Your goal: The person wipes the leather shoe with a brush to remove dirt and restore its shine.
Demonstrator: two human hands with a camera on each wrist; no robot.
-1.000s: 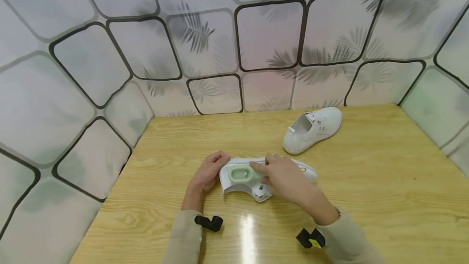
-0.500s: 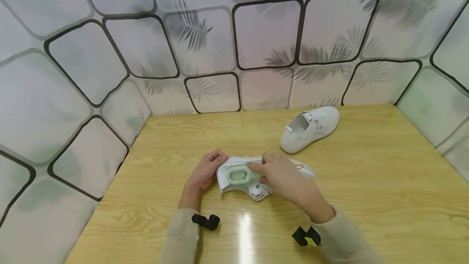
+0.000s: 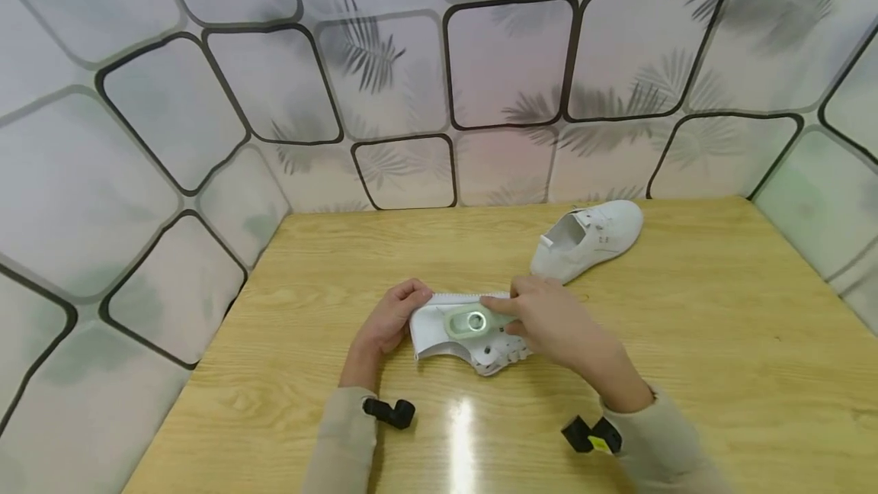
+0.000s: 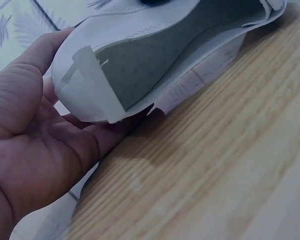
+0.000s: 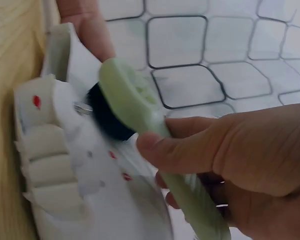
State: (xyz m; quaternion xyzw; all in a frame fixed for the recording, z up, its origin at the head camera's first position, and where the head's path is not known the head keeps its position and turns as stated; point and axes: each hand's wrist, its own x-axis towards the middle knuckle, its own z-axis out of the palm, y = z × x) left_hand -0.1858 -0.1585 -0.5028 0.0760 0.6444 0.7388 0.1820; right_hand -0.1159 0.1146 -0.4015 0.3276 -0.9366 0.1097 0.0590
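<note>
A white lace-up shoe (image 3: 427,332) lies on its side in the head view, its opening towards the person and its sole edge away. My left hand (image 3: 392,320) grips its heel; the left wrist view shows thumb and fingers around the heel (image 4: 82,95). My right hand (image 3: 559,326) holds a pale green brush (image 3: 458,323) by its handle, index finger stretched along it. Dark bristles (image 5: 107,116) touch the shoe's side in the right wrist view. Small red marks (image 5: 126,177) show on the upper. The right hand covers the toe in the head view.
A second white shoe (image 3: 604,236) stands upright behind the right hand, towards the back of the wooden table (image 3: 329,250). Patterned walls (image 3: 507,67) rise at the back and both sides. Black cameras (image 3: 389,412) sit at the sleeve cuffs.
My right hand has slid the brush to the right along the shoe's side, towards the toe. The left hand and the held shoe stay nearly in place.
</note>
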